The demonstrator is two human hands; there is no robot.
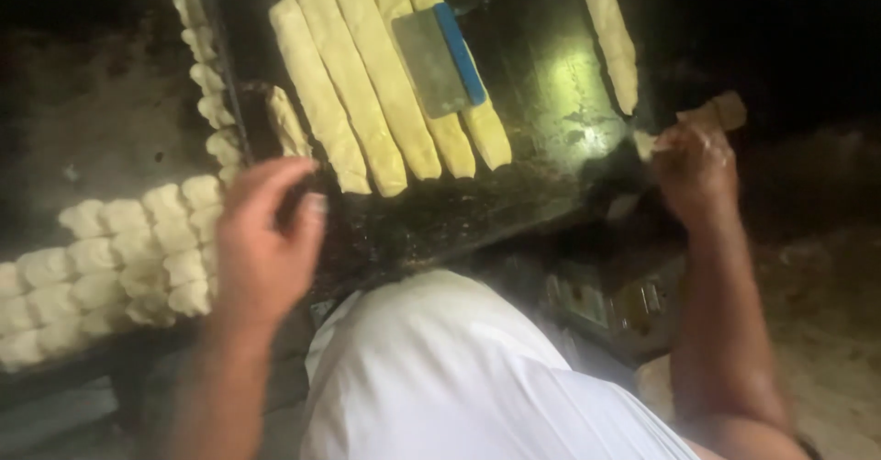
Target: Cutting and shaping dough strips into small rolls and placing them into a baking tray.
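Several long pale dough strips [367, 84] lie side by side on a dark greasy worktop [541, 84]. A metal scraper with a blue handle [439, 59] rests flat on them. Another dough strip [610, 33] lies apart at the right. My left hand [266, 244] hovers with fingers spread near the strips' lower ends, beside rows of small cut dough pieces [110, 258], holding nothing. My right hand [695, 162] is closed on a small piece of dough [645, 143] at the worktop's right edge.
A line of cut dough pieces [206, 79] runs up the left side of the worktop. My white-clothed lap [450, 377] fills the bottom centre. Dim metal objects [606, 299] sit below the worktop's edge. The surroundings are dark.
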